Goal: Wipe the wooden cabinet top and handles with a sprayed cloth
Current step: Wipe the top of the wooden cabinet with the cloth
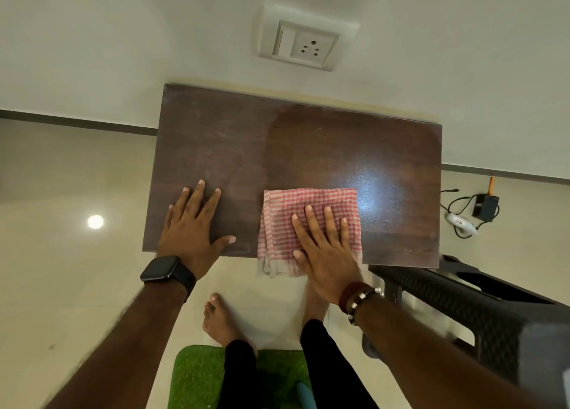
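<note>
The dark wooden cabinet top (308, 143) fills the middle of the view, seen from above. Its right half looks darker and shinier than the dusty left half. A folded red-and-white checked cloth (283, 223) lies at the front edge, hanging slightly over it. My right hand (324, 248) presses flat on the cloth with fingers spread. My left hand (194, 223) rests flat on the bare wood at the front left corner, holding nothing. The cabinet's handles are hidden below the top.
A wall socket (305, 43) sits on the wall behind the cabinet. A dark plastic chair (481, 310) stands at the right, touching the cabinet's front corner. Cables and a charger (481, 211) lie on the floor at right. A green mat (197, 377) is under my feet.
</note>
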